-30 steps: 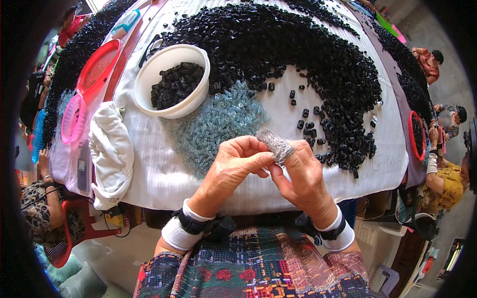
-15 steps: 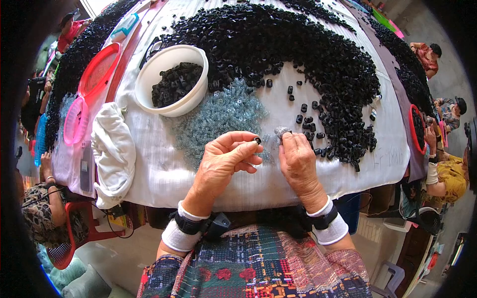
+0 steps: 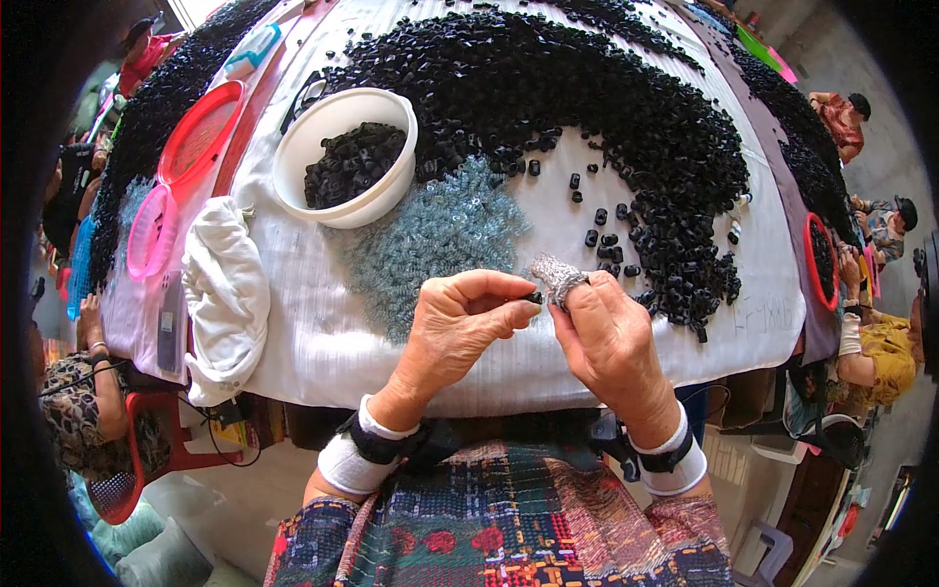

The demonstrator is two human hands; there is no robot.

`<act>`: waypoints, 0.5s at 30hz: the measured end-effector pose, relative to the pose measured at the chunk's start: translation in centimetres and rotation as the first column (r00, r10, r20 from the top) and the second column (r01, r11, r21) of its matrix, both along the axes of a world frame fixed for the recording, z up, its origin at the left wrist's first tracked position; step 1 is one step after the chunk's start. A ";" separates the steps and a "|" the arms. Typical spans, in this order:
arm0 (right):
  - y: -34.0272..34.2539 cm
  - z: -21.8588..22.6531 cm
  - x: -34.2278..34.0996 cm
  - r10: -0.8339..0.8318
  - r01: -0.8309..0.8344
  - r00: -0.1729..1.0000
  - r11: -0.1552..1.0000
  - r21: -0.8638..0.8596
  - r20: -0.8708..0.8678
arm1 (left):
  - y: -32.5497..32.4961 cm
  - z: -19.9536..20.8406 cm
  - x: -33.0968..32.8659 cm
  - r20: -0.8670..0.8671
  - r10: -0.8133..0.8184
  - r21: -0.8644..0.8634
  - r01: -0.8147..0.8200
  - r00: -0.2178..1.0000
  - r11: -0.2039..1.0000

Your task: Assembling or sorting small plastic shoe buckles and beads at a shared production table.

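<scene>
**A small part pinched between two hands, with its supplies set within reach**

The left hand (image 3: pixel 450 333) holds a small black piece (image 3: pixel 534 297), its thumb and index finger pressed together on it at their tips. The grip is at the very ends, presumably because the piece is tiny and one end has to stay exposed toward the other hand. The right hand (image 3: pixel 614 338) is just beside it, fingers curled in; whether they pinch anything cannot be told. A grey, textured wrap (image 3: pixel 559 278) covers one of its fingers, probably to guard the skin against rubbing or to add grip.

Both hands hang above the near part of the white-covered tabletop (image 3: pixel 313 342), close to the body, which likely lets the forearms stay low. Straight beyond the left hand lies a heap of pale bluish, see-through coils (image 3: pixel 421 249); a broad bank of black pieces (image 3: pixel 675 176) curves around the far and right sides, a layout that seems to put both kinds within a short reach. A white bowl (image 3: pixel 399 191), partly filled with dark pieces, stands beside the coils, perhaps there to keep its contents apart from the bank.
</scene>
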State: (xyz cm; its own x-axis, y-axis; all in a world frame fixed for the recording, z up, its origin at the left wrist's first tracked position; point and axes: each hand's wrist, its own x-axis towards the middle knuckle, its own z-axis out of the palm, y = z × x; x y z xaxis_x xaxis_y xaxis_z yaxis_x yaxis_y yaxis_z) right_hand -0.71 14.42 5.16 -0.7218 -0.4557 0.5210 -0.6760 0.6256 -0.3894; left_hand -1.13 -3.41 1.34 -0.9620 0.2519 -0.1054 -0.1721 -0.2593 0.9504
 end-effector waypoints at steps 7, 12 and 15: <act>0.3 0.2 -0.2 0.033 -0.031 0.999 0.997 0.072 -0.014 | 0.7 -0.2 0.3 -0.117 0.032 -0.083 -0.042 0.993 0.996; 0.4 0.4 0.0 0.029 -0.033 0.999 0.993 0.111 0.029 | 1.1 -0.2 0.4 -0.284 0.031 -0.196 -0.089 0.958 0.976; 0.7 0.0 0.2 0.019 -0.011 0.993 0.997 -0.072 0.113 | 1.0 -0.3 0.3 -0.302 0.000 -0.237 -0.075 0.953 0.969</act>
